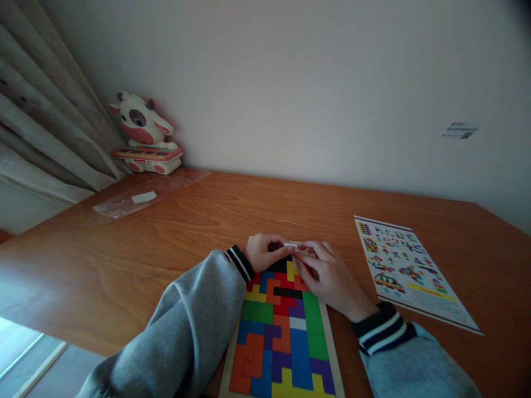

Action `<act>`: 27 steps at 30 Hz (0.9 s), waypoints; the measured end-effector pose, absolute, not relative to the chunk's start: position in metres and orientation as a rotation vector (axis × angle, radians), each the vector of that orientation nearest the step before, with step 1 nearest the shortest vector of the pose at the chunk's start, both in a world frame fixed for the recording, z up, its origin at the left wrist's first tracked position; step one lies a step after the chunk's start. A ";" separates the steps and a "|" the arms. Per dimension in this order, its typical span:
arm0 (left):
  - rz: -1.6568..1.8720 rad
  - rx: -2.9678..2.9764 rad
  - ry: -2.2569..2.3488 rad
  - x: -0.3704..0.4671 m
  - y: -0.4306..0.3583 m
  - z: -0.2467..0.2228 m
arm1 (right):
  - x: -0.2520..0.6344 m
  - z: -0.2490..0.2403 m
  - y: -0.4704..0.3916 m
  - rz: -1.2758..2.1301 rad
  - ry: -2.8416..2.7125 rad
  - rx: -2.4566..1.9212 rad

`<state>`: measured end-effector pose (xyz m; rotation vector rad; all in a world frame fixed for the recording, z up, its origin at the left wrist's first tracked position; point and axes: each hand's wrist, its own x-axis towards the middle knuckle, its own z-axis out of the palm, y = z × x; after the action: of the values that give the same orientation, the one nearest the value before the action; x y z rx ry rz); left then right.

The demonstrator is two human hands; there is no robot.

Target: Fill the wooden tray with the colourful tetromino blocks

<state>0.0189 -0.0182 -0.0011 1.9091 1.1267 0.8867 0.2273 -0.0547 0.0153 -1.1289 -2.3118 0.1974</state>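
Observation:
A wooden tray puzzle [335, 354] lies before me, filled with flat coloured blocks in red, orange, yellow, green, blue and purple, plus one white block [297, 323]. Black base shows through a slot in the middle and near the far end. Over that far end, my left hand [266, 252] pinches a small white puzzle piece [289, 245] between thumb and fingers. From the right, my right hand [326, 271] meets it with closed fingertips at the same piece. Fingers partly cover the piece, so its full shape is hidden.
A printed pattern sheet [415, 265] lies right of the tray on the wooden table [199, 237]. At the back left stand a cow-shaped toy keyboard [147, 135] and a clear plastic bag [120, 207]. A curtain [45, 110] hangs at left; a wall runs behind.

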 end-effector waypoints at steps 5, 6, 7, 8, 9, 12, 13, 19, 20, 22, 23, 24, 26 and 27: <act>0.875 1.900 1.135 0.019 -0.019 0.001 | 0.224 0.013 -0.060 0.309 -2.267 -1.179; 0.874 1.900 1.136 0.019 -0.019 0.001 | 0.224 0.011 -0.061 0.324 -2.251 -1.193; 0.875 1.901 1.136 0.019 -0.019 0.001 | 0.223 0.010 -0.061 0.332 -2.238 -1.201; 0.876 1.904 1.133 0.019 -0.019 0.001 | 0.223 0.009 -0.061 0.339 -2.229 -1.202; 0.878 1.906 1.129 0.019 -0.019 0.000 | 0.223 0.008 -0.061 0.346 -2.223 -1.198; 0.882 1.904 1.107 0.019 -0.018 0.000 | 0.225 0.008 -0.059 0.376 -2.160 -1.169; 0.882 1.901 1.102 0.019 -0.018 0.000 | 0.225 0.009 -0.058 0.394 -2.115 -1.161; 0.879 1.912 0.960 0.017 -0.018 0.006 | 0.226 0.020 -0.060 0.537 -1.924 -1.080; 0.888 1.915 0.920 0.017 -0.018 0.007 | 0.225 0.021 -0.060 0.558 -1.923 -1.072; 0.906 1.917 0.871 0.018 -0.018 0.008 | 0.224 0.020 -0.061 0.593 -1.918 -1.091; 0.904 1.922 0.863 0.018 -0.018 0.009 | 0.224 0.020 -0.061 0.604 -1.907 -1.118; 0.896 1.929 0.870 0.018 -0.019 0.010 | 0.224 0.019 -0.060 0.608 -1.894 -1.152; 0.870 1.950 0.909 0.019 -0.020 0.013 | 0.227 0.019 -0.059 0.587 -1.879 -1.216; 0.873 1.969 0.934 0.019 -0.022 0.015 | 0.230 0.020 -0.058 0.560 -1.876 -1.243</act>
<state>0.0194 -0.0216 0.0146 1.9694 0.9341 0.8731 0.2299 -0.0582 0.0198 -1.2432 -1.8756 0.5597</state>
